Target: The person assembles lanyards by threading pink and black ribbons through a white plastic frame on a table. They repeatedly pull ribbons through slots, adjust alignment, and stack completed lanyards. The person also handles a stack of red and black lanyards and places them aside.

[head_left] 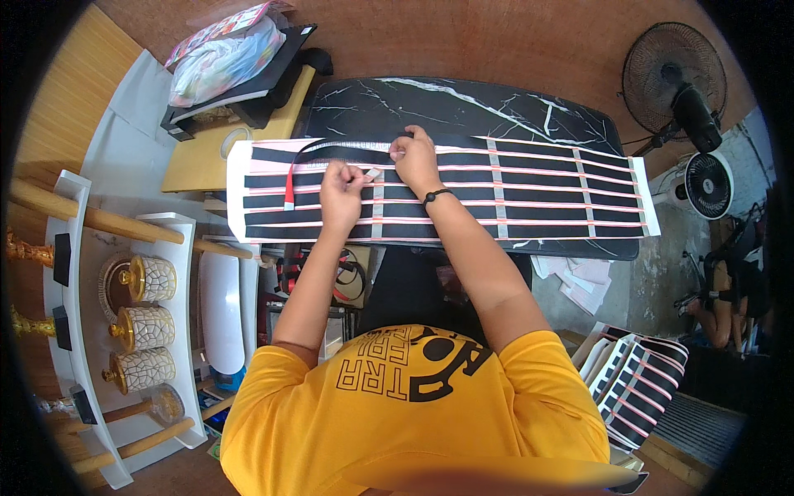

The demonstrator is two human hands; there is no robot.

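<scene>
A long white panel (236,194) lies across the table, covered with black bands edged in pink and white. Grey tape strips (499,194) cross the bands at intervals. A loose black strap (310,149) with a red end curves over the panel's left part. My right hand (416,164), a dark bracelet at its wrist, pinches at the panel's far edge, where the strap runs under its fingers. My left hand (340,197) is closed just left of it. At its fingertips shows a small pale, upturned tape end (372,175); how firmly it is gripped is hard to see.
The panel rests on a black marble-patterned table (571,124). A wooden side table (194,165) at left holds a black stand (273,91) with a plastic bag. Far right are two fans (674,78). White shelves (169,331) with gold-lidded jars stand left; more striped panels (641,384) lie lower right.
</scene>
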